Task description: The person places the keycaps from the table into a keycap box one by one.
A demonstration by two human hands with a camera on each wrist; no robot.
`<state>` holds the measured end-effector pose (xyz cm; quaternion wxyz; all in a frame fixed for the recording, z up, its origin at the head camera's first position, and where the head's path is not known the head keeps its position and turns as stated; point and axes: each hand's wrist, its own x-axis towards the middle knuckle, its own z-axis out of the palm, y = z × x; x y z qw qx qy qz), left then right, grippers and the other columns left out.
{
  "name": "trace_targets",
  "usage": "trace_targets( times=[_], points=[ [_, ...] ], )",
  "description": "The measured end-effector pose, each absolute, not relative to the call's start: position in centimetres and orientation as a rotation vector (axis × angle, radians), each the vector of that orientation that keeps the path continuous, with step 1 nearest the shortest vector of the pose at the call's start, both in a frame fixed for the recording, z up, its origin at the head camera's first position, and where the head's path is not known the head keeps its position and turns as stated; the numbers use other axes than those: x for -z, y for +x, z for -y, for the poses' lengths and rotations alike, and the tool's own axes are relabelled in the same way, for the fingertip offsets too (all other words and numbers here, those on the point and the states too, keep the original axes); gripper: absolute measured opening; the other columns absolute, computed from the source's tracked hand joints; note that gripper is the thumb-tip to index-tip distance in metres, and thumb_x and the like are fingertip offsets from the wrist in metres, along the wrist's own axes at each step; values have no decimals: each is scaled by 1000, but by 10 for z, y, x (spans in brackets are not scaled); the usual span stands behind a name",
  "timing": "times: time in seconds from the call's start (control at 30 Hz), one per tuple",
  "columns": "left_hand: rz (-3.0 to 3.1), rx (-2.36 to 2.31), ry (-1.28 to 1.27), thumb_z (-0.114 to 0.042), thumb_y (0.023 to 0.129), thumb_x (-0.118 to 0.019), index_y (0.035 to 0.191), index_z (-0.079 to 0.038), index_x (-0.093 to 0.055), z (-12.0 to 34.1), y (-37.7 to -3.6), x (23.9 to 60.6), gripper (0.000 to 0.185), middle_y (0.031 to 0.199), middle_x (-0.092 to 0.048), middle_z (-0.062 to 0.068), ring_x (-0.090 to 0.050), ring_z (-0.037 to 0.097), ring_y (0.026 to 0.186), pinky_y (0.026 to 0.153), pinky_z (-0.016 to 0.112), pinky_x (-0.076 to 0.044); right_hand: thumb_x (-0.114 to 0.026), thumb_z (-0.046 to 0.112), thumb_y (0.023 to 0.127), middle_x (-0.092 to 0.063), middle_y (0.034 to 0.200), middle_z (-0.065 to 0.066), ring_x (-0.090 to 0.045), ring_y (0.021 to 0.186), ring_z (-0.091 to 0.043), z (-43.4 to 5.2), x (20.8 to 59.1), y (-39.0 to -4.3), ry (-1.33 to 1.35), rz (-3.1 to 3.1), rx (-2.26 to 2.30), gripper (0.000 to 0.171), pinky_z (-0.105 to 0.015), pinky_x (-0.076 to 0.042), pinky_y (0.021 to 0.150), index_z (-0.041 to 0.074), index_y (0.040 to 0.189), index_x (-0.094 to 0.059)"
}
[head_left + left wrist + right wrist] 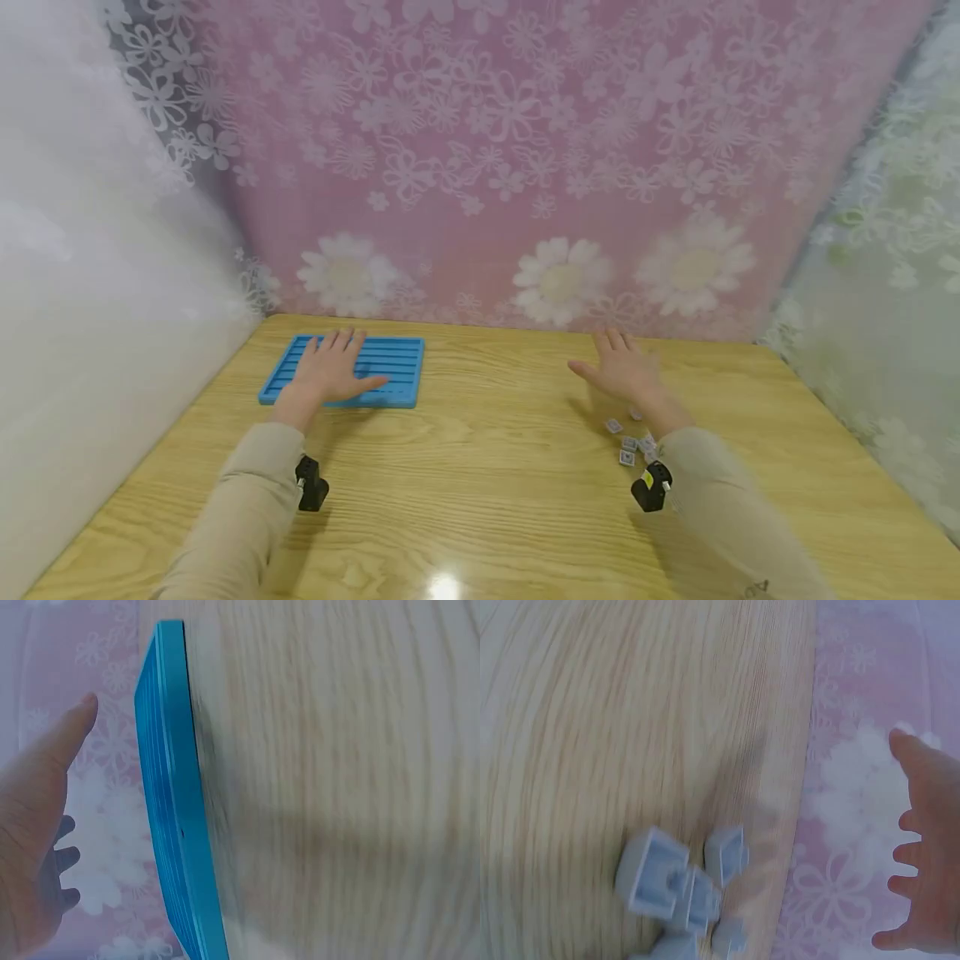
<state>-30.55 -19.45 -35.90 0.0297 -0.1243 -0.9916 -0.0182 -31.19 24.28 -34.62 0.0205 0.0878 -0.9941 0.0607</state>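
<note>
My left hand (pixel 327 371) is held over the blue ridged tray (pixel 401 367) at the back left of the table, fingers spread and thumb out to the right. The left wrist view shows the hand (pixel 30 832) raised above the level of the tray's side wall (pixel 196 847). Over the back right of the table hovers my right hand (pixel 624 371), fingers extended, nothing in it. Several small pale grey keycaps (pixel 627 458) lie loose near that wrist, partly hidden by the sleeve. In the right wrist view some keycaps (pixel 656 874) show their hollow undersides.
A wooden table (pixel 480 467) carries the tray and keycaps. Behind it hangs a pink flowered curtain (pixel 465 208), with pale sheets along the left and right sides. Small black cameras (pixel 311 485) are strapped at both wrists.
</note>
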Motion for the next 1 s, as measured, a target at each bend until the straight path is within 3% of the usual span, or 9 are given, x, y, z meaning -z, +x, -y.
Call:
trace_targets(
  times=[0.27, 0.47, 0.6, 1.0],
  points=[
    [3039, 29, -378, -61, 80, -57, 144, -1, -28, 226, -305, 365, 92, 144, -29, 24, -27, 44, 129, 103, 63, -15, -47, 51, 92, -29, 143, -24, -25, 130, -44, -203, 345, -320, 391, 3007, -189, 74, -64, -23, 99, 1, 143, -29],
    [3028, 60, -365, -55, 80, -62, 135, 8, -37, 248, -299, 363, 87, 134, -40, 28, -35, 47, 123, 99, 63, -22, -51, 50, 90, -40, 135, -22, -36, 124, -39, -166, 341, -324, 481, 2988, -220, 70, -56, -32, 98, 1, 138, -38],
    [3039, 51, -346, -53, 80, -64, 132, 9, -40, 261, -295, 361, 85, 129, -44, 30, -39, 47, 119, 97, 63, -27, -51, 51, 90, -43, 133, -18, -39, 122, -35, -140, 339, -326, 543, 2990, -230, 68, -52, -37, 95, 3, 137, -40],
    [3077, 12, -344, -53, 82, -61, 127, 16, -40, 285, -283, 366, 86, 122, -45, 36, -42, 49, 113, 95, 58, -33, -50, 51, 90, -45, 133, -10, -40, 124, -26, -55, 348, -326, 757, 3028, -96, 63, -43, -36, 99, 9, 136, -42]
  ],
)
